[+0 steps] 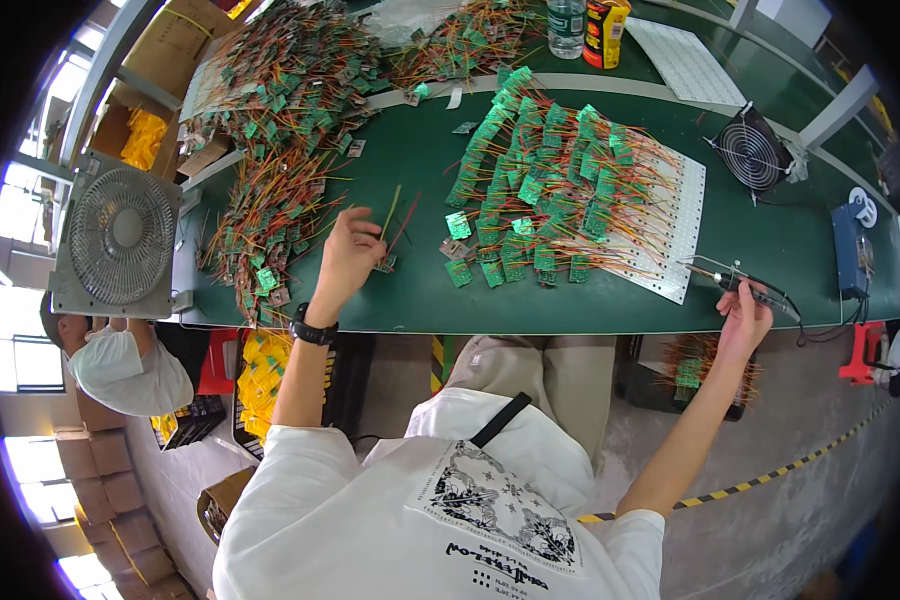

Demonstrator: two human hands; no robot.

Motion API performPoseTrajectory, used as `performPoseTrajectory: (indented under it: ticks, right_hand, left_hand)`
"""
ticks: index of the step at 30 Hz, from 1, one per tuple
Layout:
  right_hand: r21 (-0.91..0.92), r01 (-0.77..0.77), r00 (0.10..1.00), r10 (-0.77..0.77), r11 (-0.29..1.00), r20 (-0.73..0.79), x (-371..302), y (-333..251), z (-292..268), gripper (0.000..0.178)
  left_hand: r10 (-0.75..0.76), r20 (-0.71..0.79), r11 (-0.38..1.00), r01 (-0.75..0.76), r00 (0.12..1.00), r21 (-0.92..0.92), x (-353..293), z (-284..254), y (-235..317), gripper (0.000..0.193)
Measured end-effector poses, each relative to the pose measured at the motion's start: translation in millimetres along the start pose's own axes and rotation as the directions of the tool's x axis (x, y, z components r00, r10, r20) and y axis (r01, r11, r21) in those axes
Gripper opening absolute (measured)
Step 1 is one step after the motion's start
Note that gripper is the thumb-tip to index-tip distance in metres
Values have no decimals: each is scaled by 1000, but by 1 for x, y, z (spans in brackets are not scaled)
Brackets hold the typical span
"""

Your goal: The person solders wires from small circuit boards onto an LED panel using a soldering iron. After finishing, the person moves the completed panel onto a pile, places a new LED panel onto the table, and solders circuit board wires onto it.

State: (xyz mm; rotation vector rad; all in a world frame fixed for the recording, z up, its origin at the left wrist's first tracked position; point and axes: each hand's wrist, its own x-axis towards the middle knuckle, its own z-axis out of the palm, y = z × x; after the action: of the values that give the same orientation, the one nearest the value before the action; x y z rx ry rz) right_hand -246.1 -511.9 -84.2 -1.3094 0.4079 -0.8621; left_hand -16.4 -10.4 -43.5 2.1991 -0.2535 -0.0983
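My right hand (744, 318) grips a soldering iron (768, 295) by its dark handle, with the tip pointing left over the right end of the white perforated sheet (682, 225). Over the table's front left, my left hand (350, 258) is closed at the fingertips on a small circuit board (386, 264) with red and yellow-green wires. Between the hands, rows of green circuit boards (545, 190) with red and yellow wires lie across the sheet and the table. A large heap of wired boards (290, 90) spreads down the left side.
At the table's right stand a black round fan (752, 155) and a blue box with a white reel (852, 240). A larger fan (122, 235) is at the left edge. A bottle (566, 28) and a yellow-red container (605, 32) stand behind. Another person (130, 370) sits at left.
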Motion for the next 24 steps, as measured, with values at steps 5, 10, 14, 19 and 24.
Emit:
performPoseTrajectory:
  ticks: [5,10,14,19,24]
  right_hand:
    - [-2,7,1000,-7,1000,0,-2,-3,3,20]
    - [-11,-3,1000,3,1000,-16,-2,-6,8,20]
    - [-7,6,1000,-6,1000,-11,-2,-6,7,18]
    - [-6,8,1000,-8,1000,-14,-2,-6,5,19]
    - [2,-1,1000,1,1000,-14,0,-9,9,19]
  left_hand:
    - [-25,163,995,40,986,-90,-8,-5,-4,22]
    - [0,177,998,-13,984,69,-18,-5,14,15]
    - [176,85,984,-179,981,27,-15,3,17,16]
    - [208,25,957,-198,978,-212,-18,17,54,13]
    - [406,287,790,-175,868,-588,-26,47,103,13]
